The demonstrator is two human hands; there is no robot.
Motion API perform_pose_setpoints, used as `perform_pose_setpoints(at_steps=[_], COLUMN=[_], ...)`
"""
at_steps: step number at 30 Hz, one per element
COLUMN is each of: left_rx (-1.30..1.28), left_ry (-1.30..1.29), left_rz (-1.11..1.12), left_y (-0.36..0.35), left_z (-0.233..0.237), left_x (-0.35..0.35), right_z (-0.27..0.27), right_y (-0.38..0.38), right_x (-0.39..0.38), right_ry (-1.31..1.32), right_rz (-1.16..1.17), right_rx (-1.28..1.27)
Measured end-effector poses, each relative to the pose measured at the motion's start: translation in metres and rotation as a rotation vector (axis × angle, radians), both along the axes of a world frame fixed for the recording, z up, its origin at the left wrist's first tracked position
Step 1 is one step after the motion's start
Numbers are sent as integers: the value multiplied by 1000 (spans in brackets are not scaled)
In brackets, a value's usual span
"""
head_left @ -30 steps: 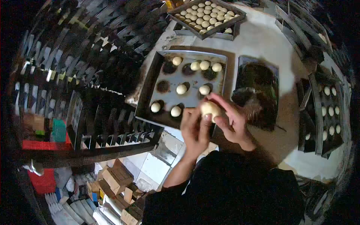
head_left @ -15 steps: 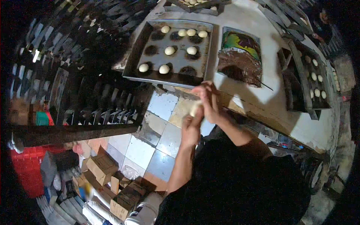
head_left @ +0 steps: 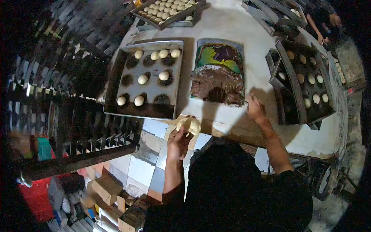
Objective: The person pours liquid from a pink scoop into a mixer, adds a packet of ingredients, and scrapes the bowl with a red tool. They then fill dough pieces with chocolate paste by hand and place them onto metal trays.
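A flattened piece of dough [head_left: 189, 125] rests in my left hand [head_left: 178, 144], with the fingers curled under and round it in front of the tray's near edge. My right hand [head_left: 256, 108] is closed round the thin dark handle of a tool whose other end lies in the brown chocolate-like paste [head_left: 214, 87]. That paste spreads over an opened, colourful plastic bag [head_left: 222, 56] on the table. To the left of the bag, a metal baking tray [head_left: 150, 91] holds several dough balls [head_left: 143, 79], spaced over dark round marks.
Another tray [head_left: 164, 25] full of dough balls sits at the back, stacked on one below. On the right, stacked trays [head_left: 293, 89] lean at an angle. A co-worker's arm [head_left: 315, 29] shows at the far right. Cardboard boxes [head_left: 106, 189] stand on the tiled floor at lower left.
My hands, pressed together round the dough before, have separated. The left keeps the dough, now flatter, while the right has moved to the tool in the paste. The view has shifted right.
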State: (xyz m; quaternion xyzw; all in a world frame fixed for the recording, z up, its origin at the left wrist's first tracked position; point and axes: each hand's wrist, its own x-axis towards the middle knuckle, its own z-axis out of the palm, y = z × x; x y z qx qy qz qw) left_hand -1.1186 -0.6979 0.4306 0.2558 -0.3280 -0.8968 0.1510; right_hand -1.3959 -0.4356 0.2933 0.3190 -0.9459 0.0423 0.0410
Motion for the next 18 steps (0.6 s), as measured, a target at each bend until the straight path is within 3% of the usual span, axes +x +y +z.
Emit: perform_pose_setpoints(at_steps=[2, 4, 7, 8, 11, 12, 15, 18], left_rx=[-34, -76, -104, -102, -100, -107, -98, -31], left_ry=[7, -17, -38, -27, -42, -46, -121, -125], left_rz=[19, 50, 85, 86, 68, 51, 78, 41], left_y=[-1, -1, 8, 9, 19, 22, 29, 31], left_z=[5, 0, 9, 4, 4, 4, 3, -20], left_x=[-21, -36, -61, -68, -89, -97, -114, -132], right_z=[6, 101, 112, 34, 54, 36, 79, 99], right_y=[-4, -32, -39, -45, -55, -48, -42, -22], right_x=[-5, 17, 13, -1, -8, -13, -60, -50], right_ry=[-337, -538, -370, -197, -411, -341, -753, -1105], right_rz=[83, 52, 107, 117, 113, 159, 471, 310], right_rx=[37, 65, -210, -409, -75, -92, 68, -434])
